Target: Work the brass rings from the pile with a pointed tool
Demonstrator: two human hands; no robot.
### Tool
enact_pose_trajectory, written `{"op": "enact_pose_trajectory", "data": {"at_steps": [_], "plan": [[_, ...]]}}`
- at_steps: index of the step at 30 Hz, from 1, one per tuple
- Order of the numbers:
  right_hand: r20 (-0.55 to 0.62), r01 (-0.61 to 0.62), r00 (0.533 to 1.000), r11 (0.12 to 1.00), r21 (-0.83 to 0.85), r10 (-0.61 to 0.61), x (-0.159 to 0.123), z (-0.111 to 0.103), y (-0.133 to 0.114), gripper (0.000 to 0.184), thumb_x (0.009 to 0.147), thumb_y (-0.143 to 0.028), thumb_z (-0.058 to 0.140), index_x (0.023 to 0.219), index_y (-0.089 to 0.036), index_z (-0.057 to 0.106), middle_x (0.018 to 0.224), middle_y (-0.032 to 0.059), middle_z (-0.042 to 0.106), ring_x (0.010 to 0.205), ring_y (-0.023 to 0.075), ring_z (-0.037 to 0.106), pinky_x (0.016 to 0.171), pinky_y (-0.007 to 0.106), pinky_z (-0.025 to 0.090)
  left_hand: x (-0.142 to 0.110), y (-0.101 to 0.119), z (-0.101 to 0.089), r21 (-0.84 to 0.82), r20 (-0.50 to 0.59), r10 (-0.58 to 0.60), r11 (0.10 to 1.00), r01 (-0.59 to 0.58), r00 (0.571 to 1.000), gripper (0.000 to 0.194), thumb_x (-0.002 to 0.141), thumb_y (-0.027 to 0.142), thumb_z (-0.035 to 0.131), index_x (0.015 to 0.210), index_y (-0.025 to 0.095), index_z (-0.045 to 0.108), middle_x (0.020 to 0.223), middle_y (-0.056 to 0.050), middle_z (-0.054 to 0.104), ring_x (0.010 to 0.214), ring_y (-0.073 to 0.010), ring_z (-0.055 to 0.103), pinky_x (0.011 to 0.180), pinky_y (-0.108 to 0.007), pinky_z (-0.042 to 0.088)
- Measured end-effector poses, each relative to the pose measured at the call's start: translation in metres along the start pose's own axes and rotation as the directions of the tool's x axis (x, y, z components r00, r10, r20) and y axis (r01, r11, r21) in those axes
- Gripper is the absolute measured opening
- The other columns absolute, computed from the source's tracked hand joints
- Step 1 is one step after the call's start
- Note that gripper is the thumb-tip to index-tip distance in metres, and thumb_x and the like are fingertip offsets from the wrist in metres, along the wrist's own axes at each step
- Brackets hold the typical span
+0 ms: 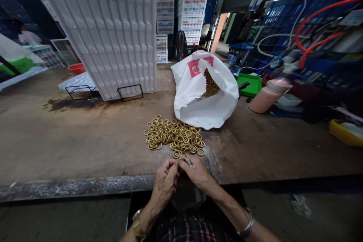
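Note:
A loose heap of brass-coloured rings [181, 136] lies on the worktable in front of me. Just below it, at the table's front edge, my two hands meet with fingertips together. My left hand [165, 181] is closed, and a bit of gold colour shows at its fingers, seemingly one of the rings, mostly hidden. Pinched in my right hand [198, 174] is a small silver metal tool [187, 160], its tip pointing up and left; its exact kind is unclear. Behind the heap, a torn white sack [184, 83] lies with its mouth open, more rings inside.
Clear plastic moulded trays [119, 34] stand upright in a black wire stand [130, 92] at the back left. To the right are a pink bottle [268, 96], a green tray [249, 85] and a yellow tray [344, 134]. White crates [194, 15] are stacked behind.

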State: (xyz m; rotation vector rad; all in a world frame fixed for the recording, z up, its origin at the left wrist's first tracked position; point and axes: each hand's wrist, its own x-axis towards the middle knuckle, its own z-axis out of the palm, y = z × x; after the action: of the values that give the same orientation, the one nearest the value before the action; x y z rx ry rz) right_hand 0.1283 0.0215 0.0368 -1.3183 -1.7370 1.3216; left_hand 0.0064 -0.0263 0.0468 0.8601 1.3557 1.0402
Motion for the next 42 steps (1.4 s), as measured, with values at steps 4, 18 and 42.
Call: {"op": "enact_pose_trajectory", "data": {"at_steps": [4,18,42], "plan": [[0.033,-0.015,0.999,1.000,0.025,0.014,-0.002,-0.003,-0.005,0.027,0.077,-0.038,0.045,0.064,-0.016,0.054,0.058,-0.0033,0.048,0.058,0.0102,0.042,0.057,0.022,0.033,0.000,-0.002,-0.002,0.031,0.047,0.023,0.999,-0.025,0.999,0.035,0.077,0.052,0.049,0.075,0.017,0.049,0.052,0.007,0.043,0.037,-0.0051,0.035,0.034,-0.015,0.031],[0.142,-0.069,0.989,0.983,0.169,0.045,-0.001,-0.004,-0.006,0.022,0.075,-0.034,0.047,0.066,-0.015,0.057,0.057,-0.0027,0.052,0.055,0.0095,0.043,0.054,0.021,0.034,-0.001,0.000,-0.006,-0.029,0.120,-0.011,0.999,0.015,0.993,0.035,0.078,0.051,0.048,0.070,0.016,0.047,0.042,0.008,0.040,0.034,-0.0052,0.035,0.034,-0.015,0.030],[0.191,0.179,0.980,0.685,-0.706,-0.059,-0.016,-0.007,-0.008,0.028,0.072,-0.010,0.039,0.093,-0.017,0.057,0.079,0.0052,0.066,0.067,0.0144,0.057,0.057,0.024,0.027,-0.004,-0.008,-0.008,-0.033,0.083,0.026,0.999,-0.023,0.996,0.033,0.080,0.050,0.048,0.075,0.018,0.045,0.055,0.006,0.047,0.038,-0.0045,0.037,0.037,-0.016,0.034]]}}
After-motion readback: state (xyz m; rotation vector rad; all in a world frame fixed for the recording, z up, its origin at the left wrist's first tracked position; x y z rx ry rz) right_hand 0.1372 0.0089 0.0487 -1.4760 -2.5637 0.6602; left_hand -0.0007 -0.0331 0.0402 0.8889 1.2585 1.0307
